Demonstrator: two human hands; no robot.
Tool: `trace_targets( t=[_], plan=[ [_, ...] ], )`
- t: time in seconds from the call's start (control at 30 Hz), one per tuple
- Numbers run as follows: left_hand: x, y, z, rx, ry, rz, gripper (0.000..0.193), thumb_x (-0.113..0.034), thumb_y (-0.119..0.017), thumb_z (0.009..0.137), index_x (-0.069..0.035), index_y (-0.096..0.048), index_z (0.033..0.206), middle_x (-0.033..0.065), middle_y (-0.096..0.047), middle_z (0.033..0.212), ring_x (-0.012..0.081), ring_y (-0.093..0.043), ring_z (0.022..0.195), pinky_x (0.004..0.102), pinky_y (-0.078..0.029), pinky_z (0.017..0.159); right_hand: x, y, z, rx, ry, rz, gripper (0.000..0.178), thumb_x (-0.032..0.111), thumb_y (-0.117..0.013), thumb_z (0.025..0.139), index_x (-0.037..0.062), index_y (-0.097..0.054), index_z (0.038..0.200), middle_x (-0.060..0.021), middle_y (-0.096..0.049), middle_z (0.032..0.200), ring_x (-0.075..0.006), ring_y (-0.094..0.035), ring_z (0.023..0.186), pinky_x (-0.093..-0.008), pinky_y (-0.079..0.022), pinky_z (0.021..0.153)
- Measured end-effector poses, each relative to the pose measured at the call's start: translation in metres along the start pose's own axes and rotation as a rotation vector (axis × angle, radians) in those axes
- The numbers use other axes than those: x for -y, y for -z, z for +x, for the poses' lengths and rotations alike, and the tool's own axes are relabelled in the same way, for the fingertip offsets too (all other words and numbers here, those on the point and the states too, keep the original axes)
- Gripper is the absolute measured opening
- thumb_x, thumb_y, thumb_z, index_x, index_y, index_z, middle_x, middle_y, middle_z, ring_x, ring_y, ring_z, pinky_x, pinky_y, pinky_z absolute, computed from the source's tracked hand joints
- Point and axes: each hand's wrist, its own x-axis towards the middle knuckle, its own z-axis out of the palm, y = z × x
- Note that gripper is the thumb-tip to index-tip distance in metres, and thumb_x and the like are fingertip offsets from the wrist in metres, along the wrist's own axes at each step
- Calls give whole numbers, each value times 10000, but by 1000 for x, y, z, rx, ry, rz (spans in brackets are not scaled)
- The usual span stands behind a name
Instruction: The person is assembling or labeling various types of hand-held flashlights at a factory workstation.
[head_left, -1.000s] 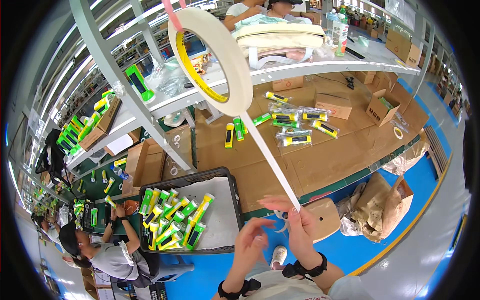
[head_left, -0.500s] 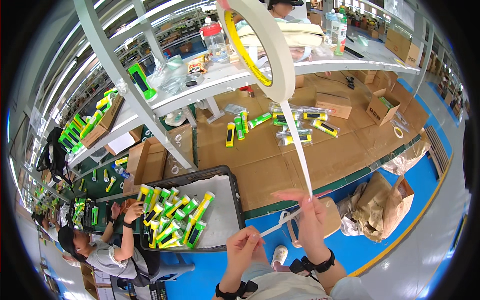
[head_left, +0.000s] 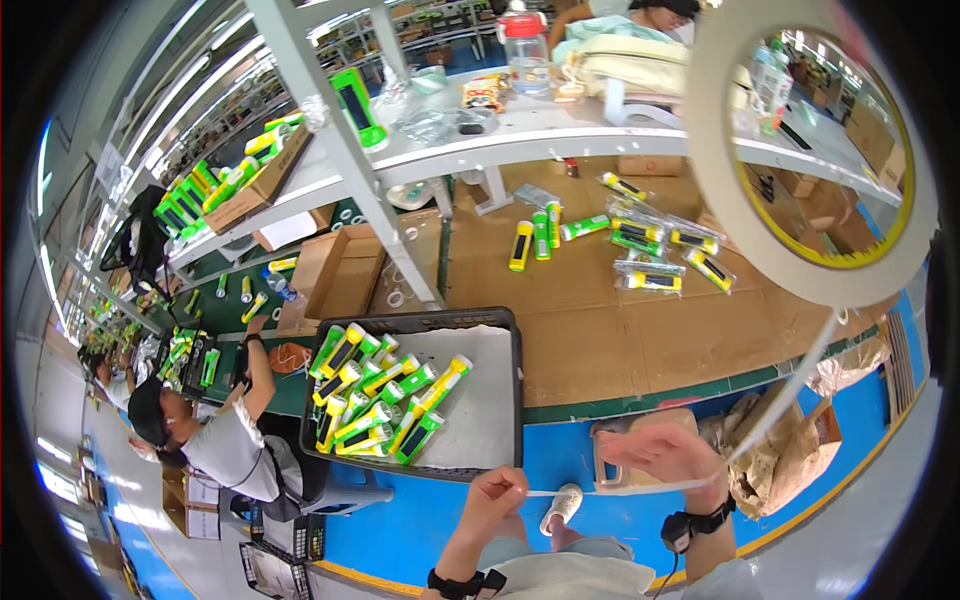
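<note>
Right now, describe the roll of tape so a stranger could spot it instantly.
Look to the upper right, above the cardboard-covered bench. The roll of tape hangs there as a big pale ring with a yellow inner core. Unlike anything nearby, a thin strip runs from it down to the right hand.

Both hands pinch a thin strip of tape (head_left: pixel 620 488) stretched level between them, the left hand (head_left: pixel 497 497) at one end and the right hand (head_left: pixel 665 457) at the other. From the right hand the strip climbs to a big tape roll (head_left: pixel 812 150) close overhead. Beyond the hands, a black crate (head_left: pixel 515 385) of green-and-yellow flashlights (head_left: pixel 385 395) sits on the cardboard-covered worktop (head_left: pixel 620 320).
</note>
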Motion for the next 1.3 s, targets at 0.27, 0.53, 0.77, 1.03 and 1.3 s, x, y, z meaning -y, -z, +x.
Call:
trace_targets(
  t=[0.27,0.53,0.77,1.03,1.3],
  plan=[
    [9,2,6,75,-35,246,120,-127,-530,919,-29,-572,865,0,-545,800,69,-486,716,199,-385,610,-66,43,-37,-563,203,-124,618,366,-665,820,70,-395,1291,-110,-546,1154,-231,-530,1104,-362,-473,857],
    [-48,42,33,427,162,430,208,-212,-455,970,-44,-571,934,-18,-538,802,49,-466,727,192,-376,615,-303,178,-180,-1255,-25,-542,270,284,-555,882,64,-573,1038,-68,-609,893,-140,-588,786,-306,-489,622],
    [-94,84,49,330,46,496,242,-205,-454,966,-3,-582,924,16,-564,825,75,-491,723,210,-406,641,-354,193,-180,-1438,153,-596,289,292,-561,881,64,-572,1058,-72,-614,916,-147,-592,800,-310,-492,641],
    [-103,107,39,408,107,443,198,-166,-479,954,0,-584,930,25,-574,845,78,-508,730,210,-412,644,-377,221,-152,-1473,154,-682,311,301,-567,881,63,-572,1082,-77,-618,941,-155,-596,815,-315,-496,662],
    [-111,116,39,297,93,460,217,-188,-475,958,-15,-592,900,-10,-555,770,48,-471,682,195,-398,616,-386,191,-205,-1390,-184,-821,334,310,-573,880,63,-571,1105,-82,-623,967,-163,-601,830,-320,-500,683]
  ],
)
